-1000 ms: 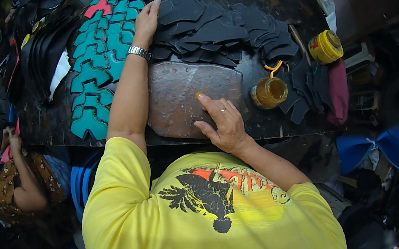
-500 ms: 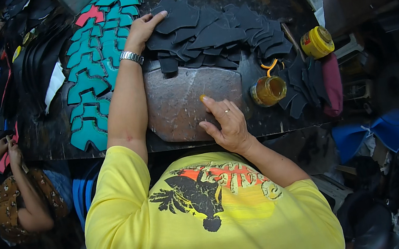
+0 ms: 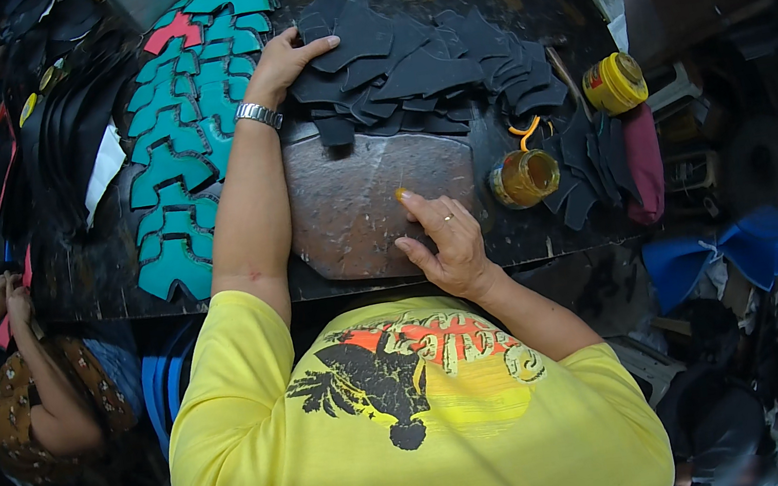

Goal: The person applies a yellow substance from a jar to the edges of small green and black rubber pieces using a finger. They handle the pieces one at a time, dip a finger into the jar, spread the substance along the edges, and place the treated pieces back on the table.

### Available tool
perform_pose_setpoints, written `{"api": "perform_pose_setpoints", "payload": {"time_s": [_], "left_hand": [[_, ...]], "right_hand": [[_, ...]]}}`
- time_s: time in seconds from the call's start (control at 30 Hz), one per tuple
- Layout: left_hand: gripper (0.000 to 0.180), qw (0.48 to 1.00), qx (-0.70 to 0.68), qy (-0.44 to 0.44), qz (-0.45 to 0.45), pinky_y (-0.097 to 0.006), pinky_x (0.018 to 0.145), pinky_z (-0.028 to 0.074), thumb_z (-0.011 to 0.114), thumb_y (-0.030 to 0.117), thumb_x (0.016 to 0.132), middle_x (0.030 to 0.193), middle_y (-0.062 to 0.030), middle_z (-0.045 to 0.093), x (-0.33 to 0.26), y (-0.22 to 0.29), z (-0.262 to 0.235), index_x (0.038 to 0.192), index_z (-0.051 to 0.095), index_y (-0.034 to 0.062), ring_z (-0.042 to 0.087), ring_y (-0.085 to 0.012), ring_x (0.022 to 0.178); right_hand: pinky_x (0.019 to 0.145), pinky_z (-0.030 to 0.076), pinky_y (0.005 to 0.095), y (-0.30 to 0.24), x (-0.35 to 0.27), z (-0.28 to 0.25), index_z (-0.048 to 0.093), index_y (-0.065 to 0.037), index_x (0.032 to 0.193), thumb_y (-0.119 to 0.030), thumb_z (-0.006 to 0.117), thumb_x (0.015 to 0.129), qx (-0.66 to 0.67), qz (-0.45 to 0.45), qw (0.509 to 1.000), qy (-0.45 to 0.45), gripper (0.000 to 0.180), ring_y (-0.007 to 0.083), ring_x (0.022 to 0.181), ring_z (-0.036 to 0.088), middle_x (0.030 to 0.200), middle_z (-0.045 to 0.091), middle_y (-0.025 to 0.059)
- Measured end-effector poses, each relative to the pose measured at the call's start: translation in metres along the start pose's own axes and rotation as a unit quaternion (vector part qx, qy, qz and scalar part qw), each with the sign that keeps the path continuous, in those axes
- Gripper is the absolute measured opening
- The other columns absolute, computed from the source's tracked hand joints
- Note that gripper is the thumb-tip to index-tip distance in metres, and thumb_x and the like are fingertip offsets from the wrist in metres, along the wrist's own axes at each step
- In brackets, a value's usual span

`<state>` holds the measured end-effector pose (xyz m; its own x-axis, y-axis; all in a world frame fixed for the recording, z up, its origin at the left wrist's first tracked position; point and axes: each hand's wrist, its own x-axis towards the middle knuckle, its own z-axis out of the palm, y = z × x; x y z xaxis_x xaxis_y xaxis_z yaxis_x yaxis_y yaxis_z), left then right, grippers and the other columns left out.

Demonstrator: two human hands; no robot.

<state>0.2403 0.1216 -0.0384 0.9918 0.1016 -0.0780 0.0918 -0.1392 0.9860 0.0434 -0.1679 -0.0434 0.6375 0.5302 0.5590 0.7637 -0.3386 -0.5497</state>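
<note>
My left hand (image 3: 285, 68), with a metal watch on the wrist, reaches to the left end of a pile of black cut pieces (image 3: 425, 71). Its thumb presses on the edge of one black piece (image 3: 352, 36), and the other fingertips are partly hidden. Over a worn brown board (image 3: 354, 198) hovers my right hand (image 3: 448, 240), with a ring and the fingers apart, holding nothing. Yellowish glue coats its index fingertip. Right of that hand stands an open glass jar (image 3: 525, 178) of amber glue.
Overlapping green pieces (image 3: 164, 160) form rows on the left, with one red piece (image 3: 173, 33) among them. A yellow tub (image 3: 614, 84) and a maroon cloth roll (image 3: 642, 165) lie at the right edge. At far left, another person's hands (image 3: 11, 298) hold a red strip.
My left hand has shifted slightly right and nearer, with its thumb lower on the black pieces. The right hand stays almost in place over the board.
</note>
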Motion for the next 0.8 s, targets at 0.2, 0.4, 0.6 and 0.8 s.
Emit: {"api": "perform_pose_setpoints", "payload": {"time_s": [0.2,0.4,0.6,0.8], "left_hand": [[0.063,1.0,-0.009,-0.017,0.021,-0.028,0.074,0.059,0.085,0.024,0.076,0.106,-0.0163,0.069,-0.003,-0.002,0.002,0.123,0.057,-0.007,0.07,-0.0199,0.086],[0.06,0.999,-0.024,-0.04,0.013,-0.03,0.076,0.059,0.085,0.021,0.076,0.106,-0.0157,0.07,-0.002,-0.002,-0.002,0.122,0.058,-0.006,0.07,-0.0201,0.088],[0.056,0.998,-0.011,-0.067,-0.002,-0.029,0.076,0.058,0.084,0.022,0.077,0.107,-0.0125,0.07,-0.006,-0.003,-0.003,0.122,0.06,-0.0019,0.069,-0.0177,0.087],[0.057,0.997,0.027,-0.064,0.022,-0.027,0.077,0.057,0.084,0.028,0.078,0.107,-0.0104,0.07,-0.011,0.001,0.005,0.122,0.061,-0.0004,0.069,-0.0158,0.087]], "right_hand": [[0.071,0.047,0.038,0.0,0.0,0.001,0.051,-0.003,0.138,-0.017,0.073,0.085,-0.012,-0.001,1.0,0.0,0.06,0.0281,0.079,0.06,0.099,0.065,0.0123],[0.071,0.047,0.0388,-0.001,-0.001,0.002,0.051,-0.004,0.139,-0.017,0.073,0.086,-0.022,-0.001,1.0,0.001,0.059,0.0284,0.08,0.059,0.098,0.065,0.0124],[0.07,0.047,0.0376,-0.001,0.001,0.002,0.052,0.0,0.136,-0.012,0.074,0.084,-0.032,-0.017,0.999,0.009,0.058,0.0277,0.076,0.06,0.094,0.065,0.0127],[0.082,0.045,0.0398,-0.006,0.005,0.001,0.051,-0.001,0.138,-0.013,0.074,0.082,-0.054,0.019,0.998,0.038,0.061,0.0301,0.09,0.058,0.101,0.064,0.0135]]}}
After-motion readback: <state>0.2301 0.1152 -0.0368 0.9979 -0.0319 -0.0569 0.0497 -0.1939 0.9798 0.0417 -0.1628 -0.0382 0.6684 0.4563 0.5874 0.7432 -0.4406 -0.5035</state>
